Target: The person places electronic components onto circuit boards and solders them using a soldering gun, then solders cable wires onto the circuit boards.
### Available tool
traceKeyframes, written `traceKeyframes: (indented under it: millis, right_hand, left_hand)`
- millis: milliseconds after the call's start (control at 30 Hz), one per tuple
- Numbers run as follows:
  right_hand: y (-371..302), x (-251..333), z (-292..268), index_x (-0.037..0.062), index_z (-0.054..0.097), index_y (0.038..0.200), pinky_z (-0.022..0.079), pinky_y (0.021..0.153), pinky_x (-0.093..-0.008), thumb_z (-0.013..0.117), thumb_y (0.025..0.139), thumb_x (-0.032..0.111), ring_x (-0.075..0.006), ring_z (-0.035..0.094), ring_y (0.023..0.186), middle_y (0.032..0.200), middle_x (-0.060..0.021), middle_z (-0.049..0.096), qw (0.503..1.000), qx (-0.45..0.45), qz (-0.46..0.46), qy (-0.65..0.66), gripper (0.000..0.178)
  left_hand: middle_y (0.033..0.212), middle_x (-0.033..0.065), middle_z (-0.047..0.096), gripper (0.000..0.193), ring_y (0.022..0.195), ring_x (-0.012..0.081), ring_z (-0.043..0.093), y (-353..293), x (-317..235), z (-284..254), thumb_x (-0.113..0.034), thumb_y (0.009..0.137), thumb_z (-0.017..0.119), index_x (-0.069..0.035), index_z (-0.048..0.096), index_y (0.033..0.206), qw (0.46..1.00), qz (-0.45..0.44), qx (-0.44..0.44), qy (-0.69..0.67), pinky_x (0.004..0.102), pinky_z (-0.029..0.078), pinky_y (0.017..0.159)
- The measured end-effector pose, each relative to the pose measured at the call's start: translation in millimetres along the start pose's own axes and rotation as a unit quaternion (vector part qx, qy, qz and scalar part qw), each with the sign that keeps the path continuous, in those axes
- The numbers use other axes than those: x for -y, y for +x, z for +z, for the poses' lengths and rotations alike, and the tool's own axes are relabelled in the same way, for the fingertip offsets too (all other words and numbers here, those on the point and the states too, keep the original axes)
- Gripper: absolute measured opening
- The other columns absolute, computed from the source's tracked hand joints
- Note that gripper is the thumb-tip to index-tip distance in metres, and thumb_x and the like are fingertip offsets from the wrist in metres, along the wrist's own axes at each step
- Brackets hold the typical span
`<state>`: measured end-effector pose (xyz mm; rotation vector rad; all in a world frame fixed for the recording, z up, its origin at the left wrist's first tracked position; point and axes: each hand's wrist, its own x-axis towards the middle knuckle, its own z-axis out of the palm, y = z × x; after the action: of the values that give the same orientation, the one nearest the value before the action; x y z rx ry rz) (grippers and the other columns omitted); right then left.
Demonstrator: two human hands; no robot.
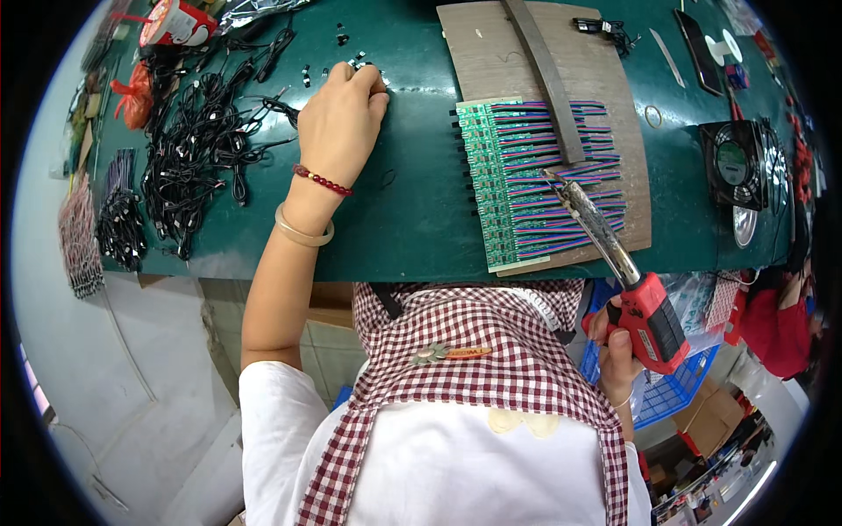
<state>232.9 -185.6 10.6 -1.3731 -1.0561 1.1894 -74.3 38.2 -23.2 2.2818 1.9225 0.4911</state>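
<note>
My left hand (340, 118) reaches out over the green table, fingers curled down among small black-and-white parts (360, 61). The fingertips are hidden, so what they pinch does not show. My right hand (617, 358) grips the red-and-black handle of a soldering iron (656, 326). Its metal barrel slants up to the left, with the tip over the wires of a panel of green circuit boards (491, 197). Pink, blue and black wires (561, 215) run rightward from the boards. A grey metal bar (545, 79) lies across part of the wires.
Beneath the boards lies a brown board (478, 53). Tangled black cables (197, 149) are heaped at the left, near an orange bag (133, 95) and a red cup (178, 24). Toward the right are a black fan (735, 165), a phone (699, 53) and a white spool (724, 47).
</note>
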Motion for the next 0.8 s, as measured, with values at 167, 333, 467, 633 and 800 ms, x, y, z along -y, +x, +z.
traceKeyframes:
  millis: [167,333,467,633,800]
  right_hand:
    - [4,4,4,-0.0016,0.045,0.115,0.035,0.048,-0.0253,0.058,0.086,0.035,-0.0117,0.042,0.052,0.061,-0.0049,0.047,1.0,-0.02,0.0,0.017,0.049]
    - [20,14,26,0.0015,0.04,0.121,0.04,0.054,-0.0261,0.062,0.085,0.023,-0.0128,0.048,0.061,0.072,-0.008,0.051,0.997,-0.014,0.02,0.071,0.047]
    - [37,29,49,0.0032,0.038,0.122,0.046,0.075,-0.0281,0.067,0.08,0.004,-0.016,0.055,0.081,0.089,-0.0098,0.054,0.986,0.133,0.089,0.037,0.051]
    - [41,31,63,0.0037,0.052,0.1,0.044,0.07,-0.0247,0.065,0.078,0.0,-0.0106,0.054,0.079,0.087,-0.0028,0.054,0.984,0.148,0.094,-0.019,0.026]
    - [37,19,58,0.004,0.053,0.1,0.045,0.066,-0.026,0.064,0.078,0.0,-0.0133,0.056,0.075,0.085,-0.0053,0.056,0.98,0.148,0.063,-0.114,0.026]
  left_hand:
    - [0.082,0.0104,0.058,0.006,0.064,0.0246,0.058,-14,0,-2,-0.009,0.082,0.06,-0.004,0.058,0.085,0.999,0.03,-0.034,-0.029,0.0332,0.045,0.059]
    - [0.078,0.0017,0.06,0.009,0.062,0.0047,0.054,-55,-40,-29,-0.002,0.083,0.06,0.002,0.058,0.092,0.895,-0.105,0.134,-0.412,0.0188,0.044,0.054]
    - [0.09,0.0075,0.057,0.01,0.066,0.007,0.055,-102,-88,-41,-0.001,0.085,0.061,0.004,0.055,0.09,0.67,-0.165,0.306,-0.656,0.0192,0.047,0.056]
    - [0.077,0.0056,0.062,0.007,0.063,0.0032,0.056,-126,-110,-29,-0.001,0.085,0.061,0.002,0.056,0.088,0.647,-0.127,0.256,-0.707,0.0185,0.045,0.053]
    - [0.075,0.0079,0.063,0.008,0.063,0.0059,0.058,-114,-107,-45,-0.001,0.082,0.062,0.004,0.057,0.084,0.752,-0.076,0.301,-0.582,0.0217,0.047,0.054]
